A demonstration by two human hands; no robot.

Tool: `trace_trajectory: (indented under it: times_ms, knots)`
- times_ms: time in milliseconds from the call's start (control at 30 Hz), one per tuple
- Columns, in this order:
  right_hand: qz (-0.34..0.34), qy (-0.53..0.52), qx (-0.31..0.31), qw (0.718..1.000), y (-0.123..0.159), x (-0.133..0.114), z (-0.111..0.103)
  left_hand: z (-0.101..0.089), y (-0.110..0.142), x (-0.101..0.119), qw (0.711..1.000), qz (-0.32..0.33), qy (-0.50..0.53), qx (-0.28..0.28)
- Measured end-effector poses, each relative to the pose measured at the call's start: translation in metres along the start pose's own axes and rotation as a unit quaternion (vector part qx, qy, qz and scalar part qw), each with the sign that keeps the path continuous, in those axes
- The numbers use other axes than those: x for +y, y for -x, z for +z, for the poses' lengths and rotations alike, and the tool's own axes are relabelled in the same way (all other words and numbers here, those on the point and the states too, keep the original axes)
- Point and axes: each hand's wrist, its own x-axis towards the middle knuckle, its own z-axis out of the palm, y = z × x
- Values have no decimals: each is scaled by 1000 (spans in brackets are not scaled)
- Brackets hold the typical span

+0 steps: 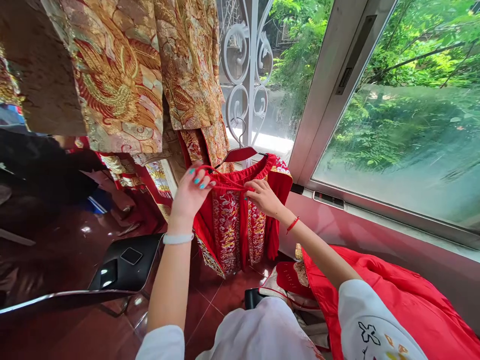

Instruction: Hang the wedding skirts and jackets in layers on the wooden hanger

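Note:
A red embroidered skirt [234, 225] hangs from a red hanger [240, 153] hooked on the white window grille [245, 65]. My left hand [192, 192] is closed on a thin red string [225, 184] at the skirt's waistband, at its left end. My right hand [264, 196] pinches the same string at the middle of the waistband. Both hands touch the gathered red waist.
Gold and red embroidered garments [120, 75] hang at upper left. A black chair [125, 265] stands at lower left on the red tiled floor. More red cloth [393, 300] lies at lower right below the window sill [375, 220].

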Motion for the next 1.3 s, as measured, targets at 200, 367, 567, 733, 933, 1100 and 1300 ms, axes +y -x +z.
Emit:
trace_trajectory:
  times_ms: [200,367,567,733,933,1100,1300]
  knots:
    - [132,-84,77,985,19,14,18,-41,69,36,981,162,-29,101]
    - [116,-34,78,990,13,40,9,-60,97,40,954,163,-139,209]
    - [105,4,90,990,-3,68,-16,-80,102,73,922,221,-159,275]
    - [143,-7,96,985,5,70,-13,-105,98,81,908,217,-156,321]
    - [192,-80,77,975,-3,87,-10,-113,94,63,910,170,-164,341]
    - [196,-161,13,967,-17,103,-15,-108,96,70,907,178,-183,334]
    - [223,-111,47,967,-31,92,-8,-115,101,63,910,168,-168,339]
